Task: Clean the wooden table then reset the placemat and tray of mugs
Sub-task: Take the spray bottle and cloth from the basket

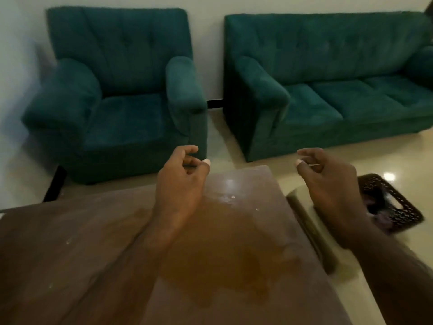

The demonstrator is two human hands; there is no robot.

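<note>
Fingers (191, 150) of our left hand (181, 184) curl loosely inward, thumb apart from them, with nothing between; those of our right hand (328, 179) curl the same way and also hold nothing, though a thin pale line shows by the thumb and we cannot tell what it is. Both hands hang in the air, well apart from each other.

Under our left fingers and stretching back toward us lies the table (93, 254), dark brown wood. Just behind and below the left hand a wide amber wet patch (222, 249) spreads over its top, and a few pale specks (230, 197) sit near the far edge between our two hands. No placemat or mugs show anywhere.

Below our right hand, off the table's right edge, a dark bar (309, 231) slants over the glossy floor (234, 141); we cannot tell what it is. Right of our right hand, on the floor, sits a dark perforated basket (398, 207), its contents blurred.

Beyond our left fingers stands a teal armchair (121, 90). Beyond our right fingers stands a matching sofa (339, 85), both against a pale wall (208, 43).
</note>
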